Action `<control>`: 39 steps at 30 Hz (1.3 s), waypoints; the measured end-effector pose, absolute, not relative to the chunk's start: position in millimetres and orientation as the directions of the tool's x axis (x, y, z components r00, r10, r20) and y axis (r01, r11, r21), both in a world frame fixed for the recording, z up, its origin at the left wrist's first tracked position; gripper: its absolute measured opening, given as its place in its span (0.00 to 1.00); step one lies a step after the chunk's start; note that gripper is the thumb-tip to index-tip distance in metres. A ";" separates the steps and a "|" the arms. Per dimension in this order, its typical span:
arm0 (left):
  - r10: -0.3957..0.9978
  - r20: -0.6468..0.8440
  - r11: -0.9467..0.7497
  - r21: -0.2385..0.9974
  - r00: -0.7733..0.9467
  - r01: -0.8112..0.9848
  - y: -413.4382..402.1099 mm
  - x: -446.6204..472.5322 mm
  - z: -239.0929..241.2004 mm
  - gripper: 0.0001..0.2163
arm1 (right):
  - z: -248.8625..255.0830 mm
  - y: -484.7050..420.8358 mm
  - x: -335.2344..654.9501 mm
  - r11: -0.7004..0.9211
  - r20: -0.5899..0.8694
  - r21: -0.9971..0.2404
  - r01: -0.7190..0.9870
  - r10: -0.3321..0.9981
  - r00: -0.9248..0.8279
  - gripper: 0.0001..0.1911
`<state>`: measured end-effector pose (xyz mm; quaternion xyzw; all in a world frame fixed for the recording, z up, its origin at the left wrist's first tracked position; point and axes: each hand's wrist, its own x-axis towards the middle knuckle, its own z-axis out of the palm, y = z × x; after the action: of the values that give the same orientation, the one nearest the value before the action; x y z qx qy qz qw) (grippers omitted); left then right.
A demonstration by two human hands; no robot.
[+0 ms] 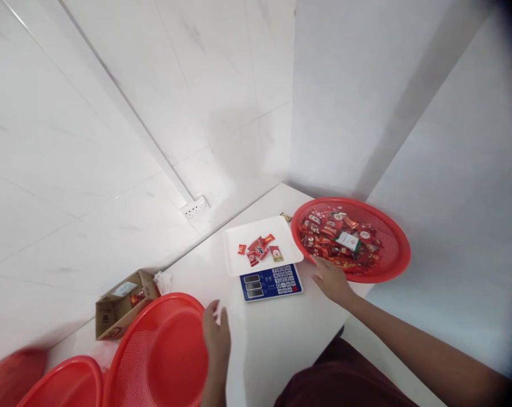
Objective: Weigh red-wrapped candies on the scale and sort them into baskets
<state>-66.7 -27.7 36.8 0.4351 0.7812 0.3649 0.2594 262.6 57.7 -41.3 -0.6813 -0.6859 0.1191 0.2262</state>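
Note:
My right hand [334,282] is at the near left rim of a round red plastic basket [398,249]. Its fingers are stretched out against the rim, thumb apart. Inside the basket lie many red-wrapped candies [323,232] and a white-and-green packet [348,241]. Beside the rim of a second red basket [171,350], my left hand [216,336] is curled, with a small pale pink thing [219,312] between thumb and fingers, too small to name. A digital scale [271,282] with a blue keypad stands between my hands. Several wrapped candies [259,249] lie on its white tray [234,240].
An open cardboard box [124,305] with red packets inside stands on the white table [276,333] at left. Another red basket [73,384] is at the lower left. Behind the table are a tiled wall and a socket strip [195,208]. A gold-wrapped candy [285,217] lies behind the tray.

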 end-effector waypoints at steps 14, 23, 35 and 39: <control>0.817 -0.351 0.575 0.436 -0.457 0.693 -18.2 -104.2 25.1 0.28 | -58.0 39.5 285.5 0.163 0.247 -0.207 0.965 0.963 -0.110 0.26; 0.885 -0.425 0.412 0.533 -0.187 0.738 -27.8 -82.9 26.0 0.32 | -52.3 38.6 285.2 0.155 0.220 -0.221 0.963 0.970 -0.105 0.26; 0.988 -0.132 -0.011 0.487 0.086 0.873 95.4 -21.7 47.2 0.20 | -52.8 39.9 290.7 0.175 0.146 -0.279 0.944 0.980 -0.138 0.31; 0.984 -0.152 -0.018 0.428 0.092 0.904 137.8 -5.6 40.9 0.24 | -50.9 41.0 295.4 0.162 0.071 -0.303 0.939 0.987 -0.147 0.31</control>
<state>-5.6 137.8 40.9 0.7074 0.6671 0.0941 0.2138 295.4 41.0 -50.9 -0.6407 -0.7514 0.0936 0.1271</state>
